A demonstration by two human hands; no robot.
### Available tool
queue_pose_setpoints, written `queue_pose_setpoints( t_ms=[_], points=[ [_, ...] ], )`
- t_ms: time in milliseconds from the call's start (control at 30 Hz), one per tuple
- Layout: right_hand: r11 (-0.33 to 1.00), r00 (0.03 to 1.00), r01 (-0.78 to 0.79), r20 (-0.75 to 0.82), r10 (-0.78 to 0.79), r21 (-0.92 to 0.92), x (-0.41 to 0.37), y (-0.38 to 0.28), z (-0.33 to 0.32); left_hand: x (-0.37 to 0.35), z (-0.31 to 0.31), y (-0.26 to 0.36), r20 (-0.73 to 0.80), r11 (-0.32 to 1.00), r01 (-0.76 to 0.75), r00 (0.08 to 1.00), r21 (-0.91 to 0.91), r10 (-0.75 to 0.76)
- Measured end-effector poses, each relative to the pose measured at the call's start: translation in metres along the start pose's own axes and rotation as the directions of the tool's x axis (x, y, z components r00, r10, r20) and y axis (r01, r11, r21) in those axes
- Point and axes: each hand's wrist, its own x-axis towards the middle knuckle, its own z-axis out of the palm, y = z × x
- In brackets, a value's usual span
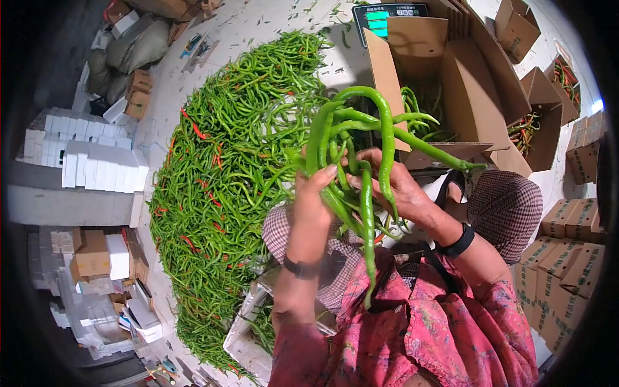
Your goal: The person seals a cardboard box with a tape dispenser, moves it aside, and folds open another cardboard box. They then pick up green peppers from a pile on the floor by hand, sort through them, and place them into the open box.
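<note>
A bunch of long green chili peppers (388, 148) is gathered between my two hands, in front of my chest. My left hand (316, 184) grips the bunch from the left, its thumb pressed against the peppers. From the other side, my right hand (403, 187) has its fingers curled round the stems and pods. One pepper sticks out to the right and another hangs down. To the left lies a large heap of green peppers (225, 161) with some red ones mixed in. An open cardboard box (467, 84) with green peppers inside stands just beyond my right hand.
A scale (390, 13) with a lit green display sits behind the box. A white foam box (242, 329) with peppers is near my left elbow. More cardboard boxes (545, 109) hold reddish peppers at right. Stacked cartons (554, 277) and white foam boxes (97, 164) line the sides.
</note>
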Motion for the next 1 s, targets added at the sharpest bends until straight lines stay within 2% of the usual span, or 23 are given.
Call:
queue_pose_setpoints(
  t_ms=[33,67,100,167,233,300,333,367,400,433,467,500,567,633,733,767,867,900,1000],
  points=[
    [0.998,0.999,-0.007,-0.035,0.005,-0.055,-0.001,-0.004,0.002,0.002,-0.001,-0.001,0.002,1.000,0.002,1.000,-0.003,-0.002],
    [0.991,0.982,0.125,-0.133,-0.130,-0.049,-0.006,0.003,0.003,0.004,-0.002,-0.002,-0.029,0.999,-0.030,0.999,0.013,0.030],
    [0.991,0.983,0.121,-0.133,-0.126,-0.050,-0.010,0.003,0.003,0.005,-0.004,-0.003,-0.061,0.998,-0.060,0.996,0.030,0.062],
    [0.987,0.994,-0.044,-0.106,0.027,-0.157,-0.017,0.003,0.000,0.006,-0.002,-0.003,-0.072,0.998,-0.045,0.996,0.037,0.048],
    [0.991,0.990,-0.054,-0.133,0.038,-0.120,-0.024,0.013,-0.002,0.004,0.004,-0.004,-0.118,0.993,-0.042,0.991,0.112,0.055],
    [0.918,0.967,-0.206,-0.211,0.139,-0.340,-0.031,-0.003,-0.004,0.006,0.004,-0.011,-0.085,0.990,-0.061,0.994,0.124,0.072],
    [0.954,0.973,-0.065,-0.229,-0.004,-0.294,-0.032,-0.001,-0.002,0.006,0.005,-0.014,-0.080,0.979,-0.101,0.990,0.178,0.117],
    [0.953,0.973,-0.069,-0.232,-0.002,-0.295,-0.034,-0.003,-0.003,0.008,0.005,-0.017,-0.069,0.963,-0.140,0.985,0.230,0.160],
    [0.944,0.980,0.003,-0.188,-0.069,-0.329,-0.039,-0.007,-0.006,0.008,0.006,-0.016,-0.075,0.979,-0.154,0.984,0.133,0.165],
    [0.930,0.981,0.077,-0.140,-0.135,-0.359,-0.043,-0.009,-0.008,0.008,0.005,-0.013,-0.074,0.980,-0.149,0.984,0.130,0.160],
    [0.891,0.958,0.213,-0.096,-0.272,-0.401,-0.047,-0.005,-0.010,0.009,0.004,-0.008,-0.102,0.986,-0.147,0.983,0.074,0.154],
    [0.891,0.958,0.213,-0.096,-0.272,-0.401,-0.052,-0.004,-0.016,0.009,0.003,-0.004,-0.132,0.989,-0.147,0.980,0.021,0.148],
    [0.776,0.934,0.353,0.145,-0.327,-0.523,-0.061,-0.001,-0.027,0.010,-0.001,-0.001,-0.173,0.986,-0.164,0.971,0.008,0.162],
    [0.763,0.939,0.338,0.141,-0.314,-0.550,-0.070,-0.006,-0.033,0.009,-0.007,-0.002,-0.242,0.986,-0.165,0.957,0.012,0.163],
    [0.463,0.900,0.422,0.297,-0.319,-0.780,-0.083,-0.009,-0.045,0.005,-0.006,0.001,-0.208,0.985,-0.170,0.962,0.039,0.175],
    [0.463,0.904,0.413,0.290,-0.314,-0.784,-0.087,-0.013,-0.047,0.005,-0.006,0.002,-0.172,0.982,-0.183,0.967,0.046,0.188],
    [0.231,0.851,0.502,0.427,-0.305,-0.834,-0.097,-0.025,-0.055,0.008,-0.011,0.007,-0.170,0.980,-0.183,0.966,0.073,0.193],
    [0.235,0.855,0.495,0.422,-0.302,-0.836,-0.101,-0.027,-0.058,0.009,-0.015,0.008,-0.153,0.977,-0.199,0.966,0.079,0.209],
    [0.105,0.839,0.471,0.408,-0.359,-0.876,-0.109,-0.036,-0.067,0.013,-0.030,0.006,-0.141,0.980,-0.195,0.970,0.047,0.199]
  ],
)
